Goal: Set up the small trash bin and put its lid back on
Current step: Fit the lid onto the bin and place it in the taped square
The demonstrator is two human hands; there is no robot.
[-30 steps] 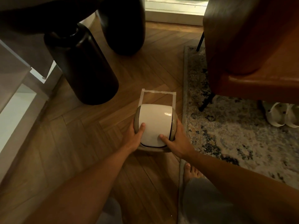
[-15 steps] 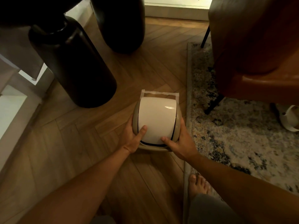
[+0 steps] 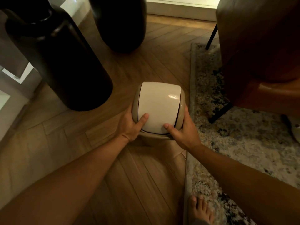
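A small beige trash bin (image 3: 153,136) stands on the wooden floor in the middle of the head view, seen from above. Its lid (image 3: 159,106), a beige frame with a white swing flap, sits on top of it. My left hand (image 3: 129,125) grips the lid's left side, thumb resting on the white flap. On the right side, my right hand (image 3: 183,129) holds the lid the same way, its thumb on the flap's near edge. The bin's body is mostly hidden under the lid and my hands.
Two large dark vases (image 3: 61,62) (image 3: 120,21) stand on the floor to the left and behind. A patterned rug (image 3: 243,140) lies to the right, with a brown leather chair (image 3: 263,54) on it. My bare foot (image 3: 200,210) rests at the rug's near edge.
The bin with its lid has shifted over the taped square on the floor, which it now covers. Both hands keep their grip. The camera has moved closer.
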